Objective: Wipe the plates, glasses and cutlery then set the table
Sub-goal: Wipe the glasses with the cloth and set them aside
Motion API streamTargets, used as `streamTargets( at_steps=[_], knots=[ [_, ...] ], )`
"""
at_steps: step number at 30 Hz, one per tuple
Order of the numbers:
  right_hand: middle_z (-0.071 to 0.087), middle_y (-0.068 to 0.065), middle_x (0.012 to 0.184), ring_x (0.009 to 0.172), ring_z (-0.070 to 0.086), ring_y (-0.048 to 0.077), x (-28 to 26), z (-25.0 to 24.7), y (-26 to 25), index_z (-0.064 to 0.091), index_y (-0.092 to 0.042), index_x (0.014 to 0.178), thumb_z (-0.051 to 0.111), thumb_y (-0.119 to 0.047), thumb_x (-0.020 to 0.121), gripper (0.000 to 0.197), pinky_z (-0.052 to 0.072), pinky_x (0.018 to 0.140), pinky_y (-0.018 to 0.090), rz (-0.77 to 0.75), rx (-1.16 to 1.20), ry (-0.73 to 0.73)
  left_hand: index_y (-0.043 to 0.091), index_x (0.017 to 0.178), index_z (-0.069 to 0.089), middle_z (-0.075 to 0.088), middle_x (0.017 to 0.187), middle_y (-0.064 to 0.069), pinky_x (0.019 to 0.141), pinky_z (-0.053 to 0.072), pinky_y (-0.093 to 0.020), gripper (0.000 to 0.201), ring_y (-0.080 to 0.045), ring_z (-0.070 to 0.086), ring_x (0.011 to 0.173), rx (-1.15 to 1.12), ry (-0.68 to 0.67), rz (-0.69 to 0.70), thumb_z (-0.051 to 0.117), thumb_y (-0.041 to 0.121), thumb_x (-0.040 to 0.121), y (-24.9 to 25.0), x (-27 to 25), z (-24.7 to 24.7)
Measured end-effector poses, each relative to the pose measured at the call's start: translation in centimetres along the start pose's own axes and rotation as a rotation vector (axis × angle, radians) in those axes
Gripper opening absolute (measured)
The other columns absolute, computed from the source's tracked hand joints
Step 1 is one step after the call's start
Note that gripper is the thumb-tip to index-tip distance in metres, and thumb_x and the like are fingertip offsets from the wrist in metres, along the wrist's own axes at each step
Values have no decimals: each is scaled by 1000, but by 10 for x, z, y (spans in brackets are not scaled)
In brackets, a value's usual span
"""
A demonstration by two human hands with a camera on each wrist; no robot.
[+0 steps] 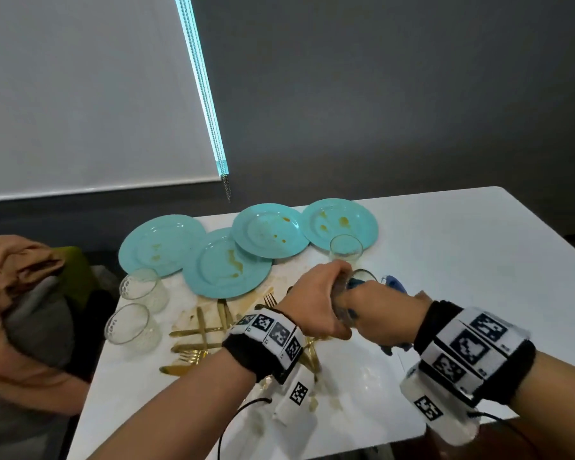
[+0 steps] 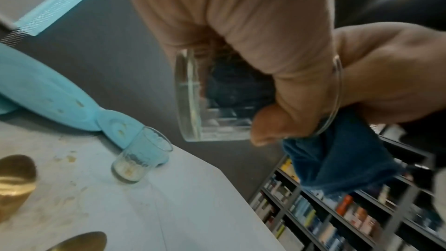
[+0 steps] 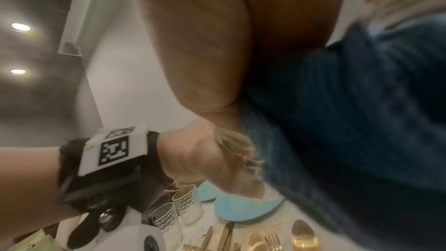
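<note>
At the far left of the white surface [image 1: 445,247] two clear ribbed glass tumblers [image 1: 136,307] stand close to the near-left edge, unwiped by the look of them. Just right of them four turquoise round plates [image 1: 219,260] overlap in a row along the back, each streaked with yellowish-brown smears, and a scatter of gold-coloured forks, knives and spoons [image 1: 196,333] lies in front on a stained patch.

Further right, the person's left hand [image 1: 316,303] has its grip closed round the wall of a clear glass tumbler [image 2: 207,100], held tipped on its side above the surface. The right hand [image 1: 385,310] has its fingers bunched on a dark blue cloth [image 2: 337,159] that is stuffed into the tumbler's mouth, with the loose end hanging out.

So I'd say the glass-wiping step is in hand, and early in the job, since the plates and cutlery look dirty. The next move likely calls for twisting cloth against glass, then setting the tumbler down upright.

A fourth clear tumbler with pale residue at its bottom [image 1: 346,249] stands just beyond the hands, touching or overlapping the rightmost plate. The right half of the surface offers the room for clean pieces; the left pair of tumblers sit near an edge and want care.
</note>
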State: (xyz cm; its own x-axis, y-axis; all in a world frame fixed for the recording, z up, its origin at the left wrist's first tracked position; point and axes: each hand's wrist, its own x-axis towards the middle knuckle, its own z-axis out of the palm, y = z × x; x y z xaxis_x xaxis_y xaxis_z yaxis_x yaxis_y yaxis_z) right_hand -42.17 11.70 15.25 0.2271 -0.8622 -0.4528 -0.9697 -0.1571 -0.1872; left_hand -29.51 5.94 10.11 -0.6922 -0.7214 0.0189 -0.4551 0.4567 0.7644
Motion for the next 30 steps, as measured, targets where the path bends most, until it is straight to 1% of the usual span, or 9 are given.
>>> streamTargets(
  at_steps=[4,8,14,15,16,17,18,22,30],
  knots=[
    [63,8,72,49,61,21,-6,16,4,55,-16,115,38,-10,94,27,51,42,24,88,353,-54,9,112,53,50,93,2,71,40,-27,70,-17,46,84,201,47,178,82,15,49,12,-13,6],
    [65,6,87,73,62,10,-10,25,-7,61,-7,102,50,12,86,27,50,64,20,21,1108,6,5,109,58,62,93,-8,78,50,-36,71,-27,58,85,274,139,264,83,17,44,4,-29,12],
    [66,-10,68,65,61,-13,-7,50,-10,60,-12,119,67,2,64,57,38,59,1,-132,729,-115,19,115,47,57,101,1,70,48,-28,79,-16,54,86,200,-224,42,86,18,47,-1,-41,2],
    [68,-17,63,65,57,-22,-7,53,-17,-1,34,125,65,2,51,104,39,63,-2,-131,671,66,20,114,47,59,100,1,67,49,-28,79,-16,56,84,168,-232,20,86,17,46,-3,-44,3],
    [70,-27,77,78,56,-25,-2,72,-5,58,-52,39,56,-4,57,51,40,74,-1,-287,746,53,19,113,48,60,99,1,66,50,-27,78,-16,57,83,147,-228,4,87,16,45,-3,-46,2],
    [67,-31,99,94,55,-22,1,83,13,58,-38,121,42,3,66,71,43,82,5,-308,921,97,18,113,48,60,99,0,67,50,-28,77,-17,58,84,151,-216,0,87,16,46,-4,-48,1],
    [64,-33,104,95,54,-22,8,88,11,62,-33,115,35,5,71,64,48,76,11,-473,875,346,16,113,49,60,100,-1,68,50,-28,76,-18,57,85,177,-205,7,87,16,46,-4,-49,0],
    [60,2,77,46,55,0,14,74,-17,59,-13,103,75,-28,72,38,40,43,9,-246,608,146,15,110,50,56,98,-3,75,49,-34,71,-19,51,88,333,-121,78,85,24,49,-5,-54,0],
    [51,-8,73,80,52,15,10,50,-25,60,-16,85,59,-9,87,7,40,67,24,-324,216,30,16,110,51,58,94,-1,70,51,-33,73,-20,56,82,235,-76,11,86,20,47,-14,-58,-6]
  ],
)
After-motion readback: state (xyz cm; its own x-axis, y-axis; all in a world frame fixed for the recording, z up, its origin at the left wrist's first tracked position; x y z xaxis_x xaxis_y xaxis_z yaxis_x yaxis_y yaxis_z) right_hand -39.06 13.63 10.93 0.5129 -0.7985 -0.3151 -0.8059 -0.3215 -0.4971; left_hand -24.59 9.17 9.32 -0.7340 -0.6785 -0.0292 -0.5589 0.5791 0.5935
